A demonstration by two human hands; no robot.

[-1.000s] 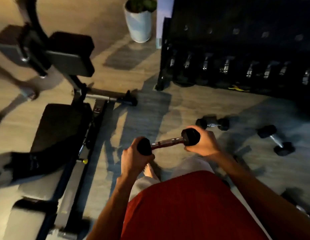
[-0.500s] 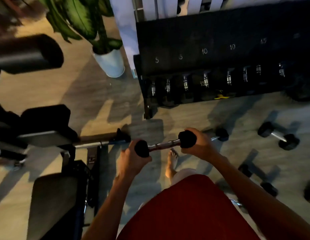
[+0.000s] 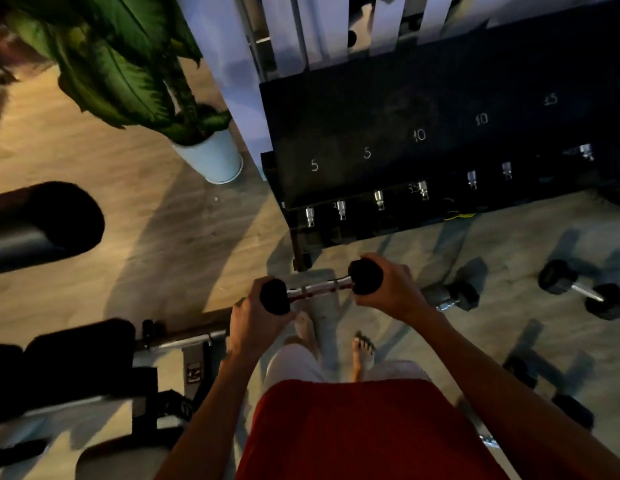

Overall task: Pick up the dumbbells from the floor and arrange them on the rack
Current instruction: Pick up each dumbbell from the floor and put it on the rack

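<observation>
I hold a small dumbbell (image 3: 319, 289) with black ends and a chrome handle level in front of my waist. My left hand (image 3: 254, 317) grips its left end and my right hand (image 3: 393, 289) grips its right end. The black dumbbell rack (image 3: 440, 109) stands just ahead, its top shelf marked 5, 5, 10, 10, 15, with several chrome-handled dumbbells on the lower shelf. On the floor to the right lie more dumbbells: one (image 3: 453, 296) behind my right hand, one (image 3: 585, 294) further right, one (image 3: 547, 393) near my right arm.
A weight bench (image 3: 76, 368) with black pads stands to my left. A potted plant in a pale pot (image 3: 211, 157) sits left of the rack beside a white pillar (image 3: 225, 64). My bare feet (image 3: 362, 348) stand on the floor below the dumbbell.
I have walked closer to the rack with the dumbbell held in both hands; the rack and plant now fill the upper view and the bench has slid down and left.
</observation>
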